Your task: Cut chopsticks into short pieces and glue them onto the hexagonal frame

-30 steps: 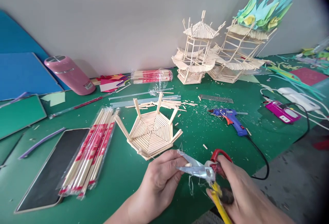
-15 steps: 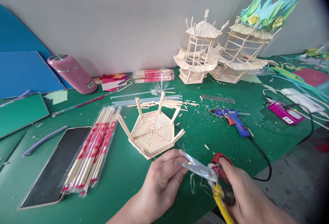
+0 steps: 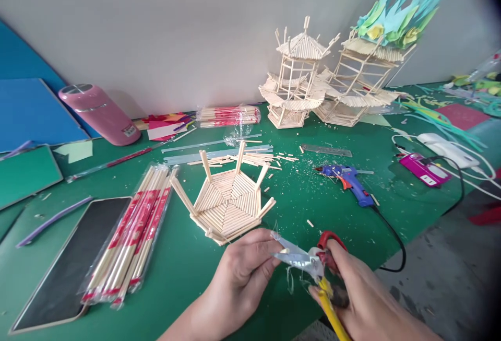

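My right hand (image 3: 360, 291) grips a pair of scissors (image 3: 303, 261) with one red and one yellow handle, blades slightly apart and pointing left. Threads of glue hang off the blades. My left hand (image 3: 245, 273) is closed in a pinch on a thin wooden stick (image 3: 285, 251); only its pale tip shows, between the blades. The fingers hide the rest. Just beyond my left hand stands a six-sided base of wooden sticks (image 3: 229, 200), with short posts rising from its corners.
Packed sticks (image 3: 131, 236) lie on a dark phone-like slab (image 3: 58, 278) at left. A blue glue gun (image 3: 350, 181) with a black cable lies right, near a ruler (image 3: 326, 150). Stick pavilions (image 3: 297, 80) stand at the wall. A pink bottle (image 3: 102, 114) leans back left.
The whole view has shifted slightly, so objects sit further left. Both hands keep their holds, and the scissor blades stay around the stick's tip with little visible change.
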`<state>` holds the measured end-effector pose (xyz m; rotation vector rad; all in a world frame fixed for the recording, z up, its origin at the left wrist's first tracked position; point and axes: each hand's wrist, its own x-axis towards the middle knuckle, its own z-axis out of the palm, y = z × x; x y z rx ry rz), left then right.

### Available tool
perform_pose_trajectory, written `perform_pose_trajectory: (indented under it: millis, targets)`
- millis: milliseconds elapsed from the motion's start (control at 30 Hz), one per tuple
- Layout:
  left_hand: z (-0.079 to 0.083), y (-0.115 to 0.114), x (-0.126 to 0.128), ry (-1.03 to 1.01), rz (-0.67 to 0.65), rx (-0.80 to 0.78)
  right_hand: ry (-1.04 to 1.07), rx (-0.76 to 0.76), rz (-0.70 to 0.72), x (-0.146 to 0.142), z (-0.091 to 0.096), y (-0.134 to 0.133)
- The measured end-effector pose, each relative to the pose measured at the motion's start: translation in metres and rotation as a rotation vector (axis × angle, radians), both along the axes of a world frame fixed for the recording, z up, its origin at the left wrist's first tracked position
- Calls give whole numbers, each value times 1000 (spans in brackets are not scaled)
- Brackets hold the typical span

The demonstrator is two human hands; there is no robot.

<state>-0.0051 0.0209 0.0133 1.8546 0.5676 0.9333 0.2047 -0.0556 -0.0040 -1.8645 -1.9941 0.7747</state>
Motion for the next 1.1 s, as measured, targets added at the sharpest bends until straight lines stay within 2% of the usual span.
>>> perform_pose_trajectory:
  millis: [100, 233, 400, 800, 1100]
  targets:
    - [1, 2, -2, 29, -78, -89, -62, 41, 52, 5, 2, 4]
    - [1, 1, -5, 58, -116, -128, -87, 60, 136, 8, 17, 14]
    - [1, 1, -5, 33, -111, -127, -32, -18, 200, 8, 33, 25]
    - [-3, -2, -3, -37, 27, -2, -10, -118, 228, 11, 20, 22]
    - [1, -2, -1, 9, 27, 3, -26, -146, 179, 12, 18, 19]
